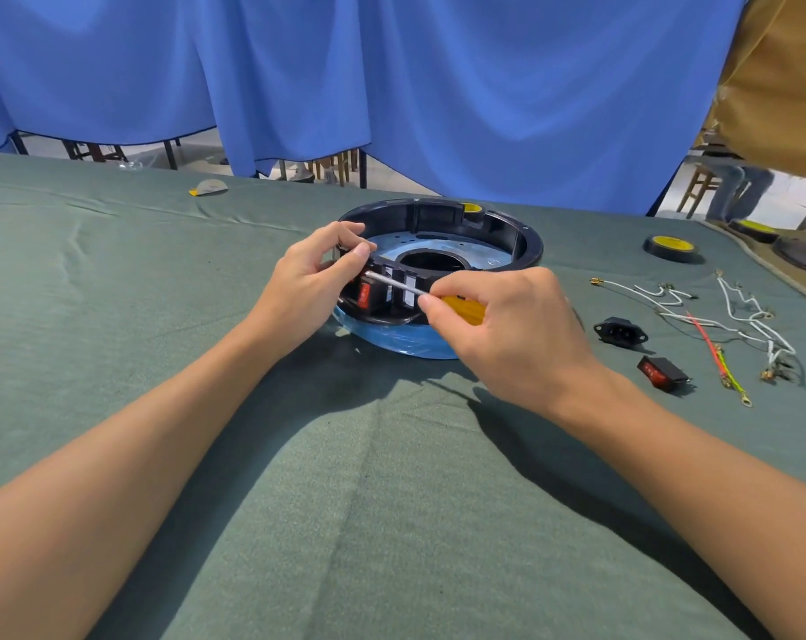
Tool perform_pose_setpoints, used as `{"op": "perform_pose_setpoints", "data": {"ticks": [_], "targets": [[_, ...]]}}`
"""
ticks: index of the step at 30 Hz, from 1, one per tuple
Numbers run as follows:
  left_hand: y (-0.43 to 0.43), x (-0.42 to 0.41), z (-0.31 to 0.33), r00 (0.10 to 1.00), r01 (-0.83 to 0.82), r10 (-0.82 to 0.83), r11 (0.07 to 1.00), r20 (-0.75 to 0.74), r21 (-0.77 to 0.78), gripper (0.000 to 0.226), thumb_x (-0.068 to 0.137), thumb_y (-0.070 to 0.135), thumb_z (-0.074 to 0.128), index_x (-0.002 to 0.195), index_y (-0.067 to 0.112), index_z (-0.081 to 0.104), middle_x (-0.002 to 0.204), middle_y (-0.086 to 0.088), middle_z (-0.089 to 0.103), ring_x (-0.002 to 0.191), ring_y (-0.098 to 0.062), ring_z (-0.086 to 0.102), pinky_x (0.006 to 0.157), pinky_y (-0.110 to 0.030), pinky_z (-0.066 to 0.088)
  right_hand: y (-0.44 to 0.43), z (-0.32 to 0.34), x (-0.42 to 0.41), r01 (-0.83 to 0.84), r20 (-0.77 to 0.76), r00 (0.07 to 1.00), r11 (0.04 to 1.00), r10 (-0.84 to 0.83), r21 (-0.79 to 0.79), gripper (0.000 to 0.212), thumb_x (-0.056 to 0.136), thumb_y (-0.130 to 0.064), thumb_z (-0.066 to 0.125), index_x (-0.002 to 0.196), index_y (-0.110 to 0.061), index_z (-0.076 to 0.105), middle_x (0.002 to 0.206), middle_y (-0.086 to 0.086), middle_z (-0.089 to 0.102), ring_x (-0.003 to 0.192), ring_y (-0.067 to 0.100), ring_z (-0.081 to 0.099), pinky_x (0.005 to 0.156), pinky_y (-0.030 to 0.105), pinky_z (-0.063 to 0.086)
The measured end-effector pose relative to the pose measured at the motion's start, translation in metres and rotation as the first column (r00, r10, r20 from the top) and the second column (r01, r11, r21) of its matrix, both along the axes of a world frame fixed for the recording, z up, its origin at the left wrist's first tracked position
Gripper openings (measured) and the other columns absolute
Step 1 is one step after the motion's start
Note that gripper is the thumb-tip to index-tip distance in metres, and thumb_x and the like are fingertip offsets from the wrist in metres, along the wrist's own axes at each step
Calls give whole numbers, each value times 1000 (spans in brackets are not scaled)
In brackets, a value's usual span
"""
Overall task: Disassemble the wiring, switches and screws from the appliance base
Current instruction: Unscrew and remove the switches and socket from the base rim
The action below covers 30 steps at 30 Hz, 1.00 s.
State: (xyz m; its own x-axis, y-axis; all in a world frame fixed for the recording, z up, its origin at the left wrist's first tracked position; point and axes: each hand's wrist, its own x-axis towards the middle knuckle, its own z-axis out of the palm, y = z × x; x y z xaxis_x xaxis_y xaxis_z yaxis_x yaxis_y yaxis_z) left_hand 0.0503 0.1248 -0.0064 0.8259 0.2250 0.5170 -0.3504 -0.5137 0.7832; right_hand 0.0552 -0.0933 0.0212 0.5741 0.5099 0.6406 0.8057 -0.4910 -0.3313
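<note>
1. I've got the appliance base [526, 242] in the middle of the green table [392, 501], just beyond both hands, tipped up on its near edge.
2. Left hand [309, 279]: fingers curled over the base's near-left rim, thumb pressed down beside the tool tip, bracing it.
3. Right hand [507, 316]: closed around the yellow handle of the screwdriver [461, 309], with the shaft running left to the wall by the mounted red switch [364, 295].
4. Off to the right lie a loose red switch [662, 372], a black socket [620, 332] and white wires [752, 316], so I judge this switch is among the last parts to come out.
5. Main risk: the tip sits very close to my left thumb, so a slip under force could jab it.
6. Prying too hard could snap the switch's clips or crack the plastic wall.
7. The base rests on one edge. If the left grip loosens, it could rock or slide on the cloth.
8. A switch that pops free could fly off the table.
</note>
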Motion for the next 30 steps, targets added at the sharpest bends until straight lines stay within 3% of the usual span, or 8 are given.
{"op": "perform_pose_setpoints", "data": {"ticks": [6, 10, 12, 18, 21, 25, 27, 30], "targets": [[2, -1, 2, 1000, 10, -10, 1000, -22, -5, 13, 89, 37, 55, 82, 32, 63, 128, 4, 60, 118, -13, 57, 98, -32, 45, -8, 10, -12, -46, 8, 999, 985, 48, -169, 26, 85, -48, 52, 83, -33, 73, 48, -18, 38, 55, 11, 38, 59, 28, 33], [3, -3, 1, 1000, 6, -6, 1000, -29, 10, 14, 96, 29, 56, 86, 28, 65, 129, 4, 59, 115, -7, 56, 90, -17, 43, -16, 13, -16, -14, 39, 999, 917, 32, -399, 21, 88, -51, 56, 86, -35, 70, 54, -13, 37, 67, 23, 46, 64, 32, 40], [3, -3, 0, 999, -18, 19, 999, -35, 33, 14, 98, 27, 54, 93, 22, 67, 131, 6, 58, 116, -5, 55, 88, -11, 41, -20, 14, -14, -39, -3, 999, 900, 41, -434, 20, 87, -50, 57, 82, -35, 69, 51, -15, 40, 64, 16, 45, 62, 30, 37], [-3, -6, -2, 996, -85, 86, 992, -2, 95, 21, 102, 28, 47, 112, 26, 65, 142, 10, 51, 131, -2, 45, 105, -19, 33, -16, 10, -6, -244, -362, 901, 969, 238, 30, 23, 94, -38, 56, 78, -23, 61, 55, -6, 54, 48, 5, 45, 51, 18, 36], [-3, -6, -2, 991, -136, 134, 987, 27, 88, 29, 103, 27, 44, 124, 22, 62, 142, 10, 50, 132, -3, 44, 111, -22, 31, -9, 2, -10, -303, -425, 861, 953, 279, 12, 18, 101, -33, 44, 87, -21, 47, 66, -4, 60, 55, 9, 52, 56, 26, 44], [-2, -6, -4, 966, -253, 244, 962, 87, 105, 29, 103, 25, 44, 120, 17, 65, 116, 19, 59, 107, 6, 52, 89, -3, 34, -1, -7, -14, -354, -193, 929, 911, 317, -211, 9, 97, -25, 55, 89, -20, 52, 79, -13, 54, 74, 4, 51, 67, 19, 43], [-2, -5, -5, 956, -286, 276, 951, 103, 113, 30, 103, 25, 43, 119, 16, 67, 106, 22, 58, 97, 9, 51, 81, 0, 34, 5, -12, -18, -347, -86, 938, 893, 337, -286, 3, 92, -22, 60, 92, -20, 61, 90, -9, 60, 83, 13, 57, 72, 37, 50], [-2, -5, -5, 952, -301, 290, 945, 99, 124, 31, 103, 26, 43, 121, 17, 66, 110, 22, 58, 101, 7, 52, 83, -1, 35, 15, -14, -20, -309, -22, 944, 859, 329, -408, 28, 91, -15, 56, 116, -24, 64, 118, -10, 64, 105, 21, 62, 78, 45, 53]]}}
